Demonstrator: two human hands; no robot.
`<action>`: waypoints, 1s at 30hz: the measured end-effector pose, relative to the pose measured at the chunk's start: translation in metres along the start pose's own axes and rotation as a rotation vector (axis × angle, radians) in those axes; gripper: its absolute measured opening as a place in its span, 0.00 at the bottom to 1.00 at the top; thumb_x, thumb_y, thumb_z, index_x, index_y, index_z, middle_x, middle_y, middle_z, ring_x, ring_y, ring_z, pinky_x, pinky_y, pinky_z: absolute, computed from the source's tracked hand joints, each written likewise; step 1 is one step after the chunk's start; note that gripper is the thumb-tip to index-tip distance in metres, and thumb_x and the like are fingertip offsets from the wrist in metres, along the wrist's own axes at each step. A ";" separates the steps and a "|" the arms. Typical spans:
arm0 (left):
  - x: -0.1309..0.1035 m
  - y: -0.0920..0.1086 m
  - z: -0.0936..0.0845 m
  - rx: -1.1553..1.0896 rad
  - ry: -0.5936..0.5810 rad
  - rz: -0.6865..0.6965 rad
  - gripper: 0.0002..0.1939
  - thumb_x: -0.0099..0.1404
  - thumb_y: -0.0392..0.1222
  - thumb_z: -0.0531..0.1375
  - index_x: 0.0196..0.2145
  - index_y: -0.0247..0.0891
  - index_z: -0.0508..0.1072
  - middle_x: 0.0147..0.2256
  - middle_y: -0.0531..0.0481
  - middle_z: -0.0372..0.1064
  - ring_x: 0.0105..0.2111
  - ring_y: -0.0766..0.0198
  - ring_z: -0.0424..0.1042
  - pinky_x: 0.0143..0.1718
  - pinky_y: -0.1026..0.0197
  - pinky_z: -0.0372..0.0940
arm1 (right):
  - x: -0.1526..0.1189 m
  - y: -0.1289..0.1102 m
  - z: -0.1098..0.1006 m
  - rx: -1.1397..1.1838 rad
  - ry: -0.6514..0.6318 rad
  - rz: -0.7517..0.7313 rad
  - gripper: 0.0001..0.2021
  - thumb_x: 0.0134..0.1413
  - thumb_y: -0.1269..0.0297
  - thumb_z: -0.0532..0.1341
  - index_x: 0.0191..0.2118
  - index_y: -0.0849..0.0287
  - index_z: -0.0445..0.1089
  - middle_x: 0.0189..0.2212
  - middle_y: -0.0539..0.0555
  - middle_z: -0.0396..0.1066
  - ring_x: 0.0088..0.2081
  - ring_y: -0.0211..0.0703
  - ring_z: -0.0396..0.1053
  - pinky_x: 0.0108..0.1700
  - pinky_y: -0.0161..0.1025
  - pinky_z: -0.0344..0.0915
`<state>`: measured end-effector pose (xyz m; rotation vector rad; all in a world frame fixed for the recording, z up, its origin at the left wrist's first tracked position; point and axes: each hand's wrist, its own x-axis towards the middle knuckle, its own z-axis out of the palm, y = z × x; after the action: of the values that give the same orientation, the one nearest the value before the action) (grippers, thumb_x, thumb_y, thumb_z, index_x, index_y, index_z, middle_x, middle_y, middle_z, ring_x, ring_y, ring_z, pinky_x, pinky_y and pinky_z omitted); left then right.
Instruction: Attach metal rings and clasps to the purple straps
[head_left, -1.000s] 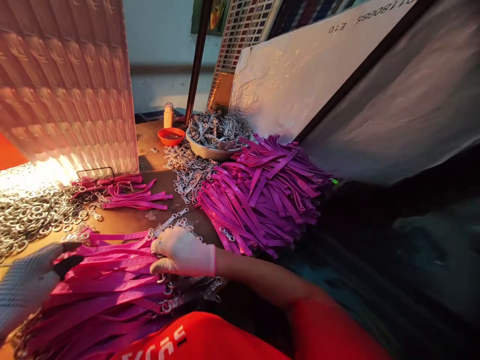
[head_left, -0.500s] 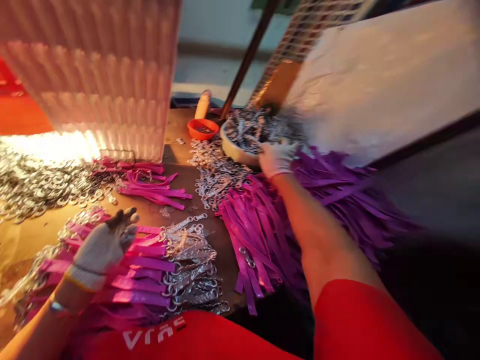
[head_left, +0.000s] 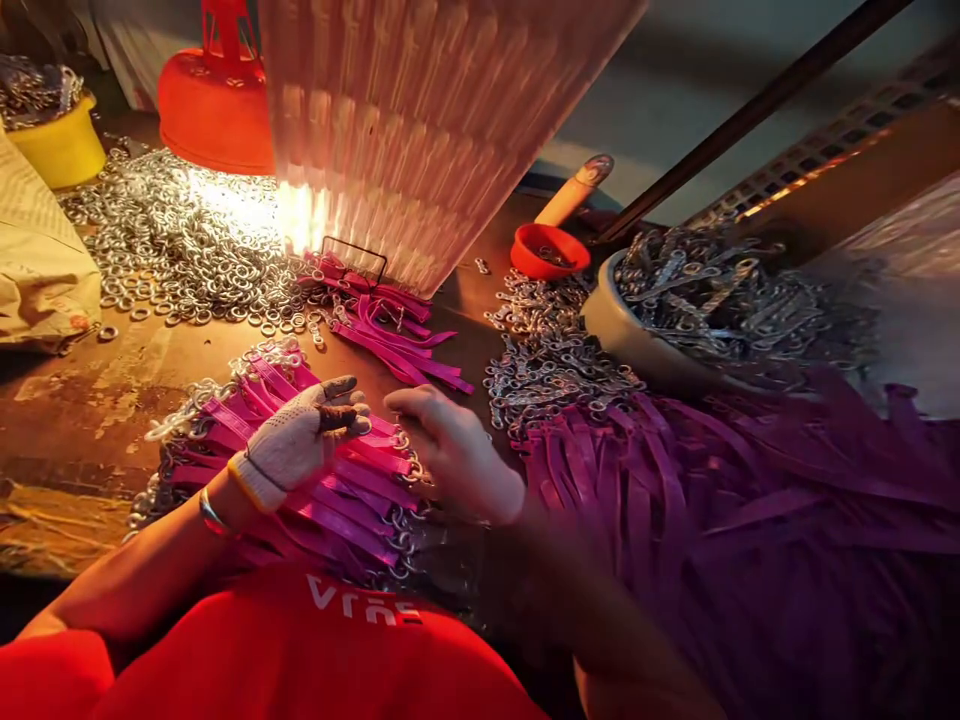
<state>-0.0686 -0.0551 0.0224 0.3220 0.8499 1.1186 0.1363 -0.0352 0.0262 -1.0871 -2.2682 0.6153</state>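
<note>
My left hand (head_left: 304, 440), in a white knit glove with dark-covered fingertips, is palm-up with curled fingers above a row of magenta straps (head_left: 352, 500). Whatever lies in those fingers is too small to name. Facing it, my right hand (head_left: 461, 455) is smeared by motion, its fingers bent inward, and what they hold is hidden. Metal rings (head_left: 401, 545) fit the right ends of the straps, and more metal links (head_left: 187, 400) fit their left ends. A wide bowl (head_left: 637, 330) beyond my right hand holds a heap of silver metal pieces (head_left: 720, 300).
Loose metal rings (head_left: 202, 260) are piled under a red lamp (head_left: 217, 110), beside a corrugated clear sheet (head_left: 420, 130). A small red-orange bowl (head_left: 551, 252) stands behind linked metal pieces (head_left: 555, 375). Purple straps (head_left: 637, 470) spread at right. A yellow tub (head_left: 60, 150) sits far left.
My right hand has left the bowl of metal pieces and come back near my left hand. The view has swung left, bringing the lamp and yellow tub into sight.
</note>
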 end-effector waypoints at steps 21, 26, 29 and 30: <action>-0.037 0.004 -0.016 0.345 -0.188 0.223 0.28 0.56 0.38 0.72 0.53 0.33 0.71 0.43 0.41 0.77 0.37 0.59 0.77 0.36 0.61 0.73 | -0.004 -0.071 0.020 0.409 0.172 0.311 0.15 0.59 0.61 0.59 0.51 0.56 0.71 0.40 0.51 0.75 0.39 0.41 0.72 0.45 0.38 0.70; -0.040 -0.027 -0.009 0.054 -0.165 0.175 0.36 0.50 0.36 0.75 0.55 0.34 0.68 0.36 0.48 0.77 0.30 0.64 0.76 0.32 0.62 0.72 | -0.017 -0.074 0.036 0.345 0.359 0.380 0.16 0.62 0.59 0.58 0.53 0.55 0.68 0.41 0.52 0.73 0.41 0.43 0.71 0.46 0.39 0.70; -0.040 -0.033 -0.008 0.107 -0.120 0.217 0.36 0.51 0.39 0.74 0.55 0.32 0.66 0.33 0.48 0.77 0.26 0.66 0.74 0.28 0.64 0.70 | -0.025 -0.075 0.039 0.144 0.333 0.288 0.18 0.67 0.62 0.54 0.60 0.58 0.63 0.48 0.59 0.72 0.48 0.47 0.71 0.52 0.44 0.68; -0.040 -0.030 -0.008 0.185 -0.127 0.247 0.35 0.52 0.39 0.73 0.55 0.31 0.66 0.31 0.48 0.77 0.25 0.65 0.74 0.27 0.64 0.69 | -0.027 -0.075 0.037 0.054 0.287 0.240 0.19 0.67 0.64 0.52 0.61 0.59 0.61 0.51 0.62 0.71 0.50 0.49 0.70 0.53 0.45 0.67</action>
<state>-0.0620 -0.1050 0.0157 0.6593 0.8168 1.2353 0.0846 -0.1056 0.0364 -1.3399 -1.8838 0.5694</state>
